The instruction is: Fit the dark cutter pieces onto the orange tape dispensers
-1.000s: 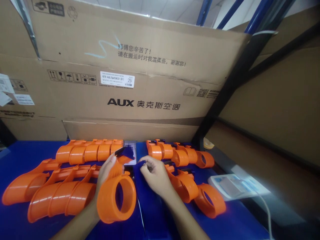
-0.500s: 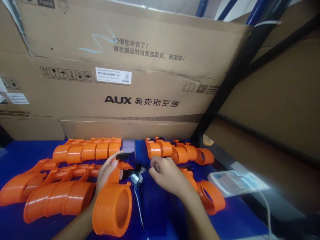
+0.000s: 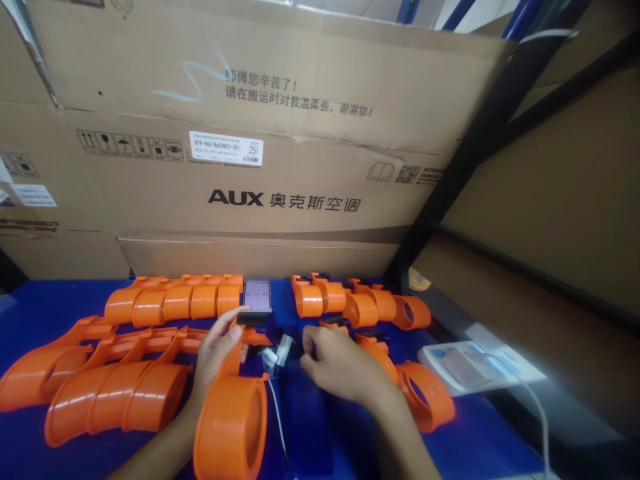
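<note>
Fingers of the left hand [image 3: 213, 355] close round the neck of the orange plastic ring holder [image 3: 220, 427], near left over the blue surface [image 3: 37, 300]; the right hand's [image 3: 343, 360] curl, contents unclear. Likely light, stiff, slippery; best gripped by that neck.

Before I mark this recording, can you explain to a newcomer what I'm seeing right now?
There is no robot: these are a person's bare hands, seen by a head-worn camera looking forward and down. The left hand holds an orange ringed part. The right hand is curled beside it; whether it holds anything is hidden. On the blue surface, similar orange parts stand in groups to the left and right, with a phone between. Behind is printed cardboard.
</note>
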Demonstrator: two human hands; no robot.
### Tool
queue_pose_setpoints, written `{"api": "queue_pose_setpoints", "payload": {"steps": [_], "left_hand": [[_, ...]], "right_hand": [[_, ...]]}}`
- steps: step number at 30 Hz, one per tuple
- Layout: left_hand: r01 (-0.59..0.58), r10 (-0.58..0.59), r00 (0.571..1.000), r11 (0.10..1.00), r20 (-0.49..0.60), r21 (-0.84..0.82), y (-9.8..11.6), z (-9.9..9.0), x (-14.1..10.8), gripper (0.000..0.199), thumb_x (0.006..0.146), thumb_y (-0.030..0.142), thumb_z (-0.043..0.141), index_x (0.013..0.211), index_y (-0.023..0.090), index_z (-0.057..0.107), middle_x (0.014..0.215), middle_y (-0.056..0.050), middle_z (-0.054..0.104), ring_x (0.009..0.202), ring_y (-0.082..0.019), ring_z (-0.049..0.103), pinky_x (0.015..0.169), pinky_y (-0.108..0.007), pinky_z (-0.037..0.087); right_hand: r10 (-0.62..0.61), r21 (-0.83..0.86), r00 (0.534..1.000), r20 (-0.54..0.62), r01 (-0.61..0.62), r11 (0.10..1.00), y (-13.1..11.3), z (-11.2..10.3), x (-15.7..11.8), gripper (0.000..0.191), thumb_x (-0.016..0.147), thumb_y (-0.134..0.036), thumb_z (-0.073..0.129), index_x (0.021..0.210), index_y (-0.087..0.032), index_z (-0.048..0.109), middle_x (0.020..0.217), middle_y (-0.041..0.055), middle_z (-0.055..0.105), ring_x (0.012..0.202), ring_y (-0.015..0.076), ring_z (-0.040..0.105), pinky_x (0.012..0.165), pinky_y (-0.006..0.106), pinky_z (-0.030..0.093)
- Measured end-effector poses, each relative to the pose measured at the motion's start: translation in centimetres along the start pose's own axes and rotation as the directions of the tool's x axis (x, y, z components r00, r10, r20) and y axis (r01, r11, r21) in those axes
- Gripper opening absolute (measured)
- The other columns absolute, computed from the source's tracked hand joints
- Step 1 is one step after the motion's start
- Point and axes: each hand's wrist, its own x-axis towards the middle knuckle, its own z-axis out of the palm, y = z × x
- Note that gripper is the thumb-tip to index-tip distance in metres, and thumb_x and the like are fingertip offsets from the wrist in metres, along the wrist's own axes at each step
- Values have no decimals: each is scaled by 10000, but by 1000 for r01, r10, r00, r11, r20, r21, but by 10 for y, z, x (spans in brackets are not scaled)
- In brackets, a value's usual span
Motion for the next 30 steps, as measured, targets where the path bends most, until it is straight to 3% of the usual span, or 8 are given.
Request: {"api": "queue_pose_setpoints", "payload": {"steps": [4,9,12,14,19,23,27,30], "left_hand": [[-19,18,1000,999,16,44,-1,3,-2,488,808,465,772,1190,175,686,626,13,647,508,-127,540,528,-233,435],[-51,50,999,996,12,74,-2,7,-11,474,874,444,730,1275,209,637,705,-2,658,585,-138,563,576,-239,455],[-34,32,999,997,32,67,-2,8,-13,485,893,457,708,1297,211,603,669,10,628,579,-145,558,550,-238,447],[-15,13,999,999,43,47,-3,9,-13,491,893,461,705,1302,216,588,655,21,610,563,-141,547,528,-232,440],[31,-37,993,998,115,51,-6,13,-14,423,867,443,741,1211,226,624,712,28,613,554,-110,530,517,-210,441],[66,-83,979,994,188,91,-7,16,-18,364,854,421,770,1129,218,645,739,18,651,562,-103,563,530,-199,460],[54,-77,973,993,219,107,-5,17,-15,352,843,422,782,1090,202,660,728,20,658,469,-72,503,462,-189,407],[78,-95,970,993,224,83,-3,16,-12,329,853,432,773,1051,193,664,564,71,544,392,-52,390,410,-176,316]], "right_hand": [[-67,72,991,-117,76,995,-11,6,2,141,923,-203,572,782,-211,580,575,-38,548,521,129,504,529,250,276],[-165,213,954,-250,220,952,-25,14,4,137,1019,-299,512,1055,-216,615,599,-60,540,516,128,543,517,235,338],[-248,225,918,-309,323,919,-27,18,2,305,1009,-280,531,1308,-221,544,712,-37,625,602,143,611,553,235,408],[-279,194,895,-348,359,913,-27,20,2,406,980,-262,565,1379,-225,506,797,-14,673,654,154,637,589,245,454],[-322,125,859,-399,399,909,-26,26,3,461,916,-216,604,1371,-227,529,957,44,731,747,182,679,663,286,525],[-347,108,842,-413,423,900,-24,31,5,482,878,-164,588,1354,-227,546,947,52,740,761,193,693,659,294,540],[-342,141,853,-393,424,895,-22,32,6,500,886,-186,594,1380,-219,522,932,50,752,740,189,704,648,286,555],[-291,191,867,-404,391,900,-24,35,7,486,881,-189,613,1359,-217,529,892,30,764,712,179,716,642,272,559]]}}
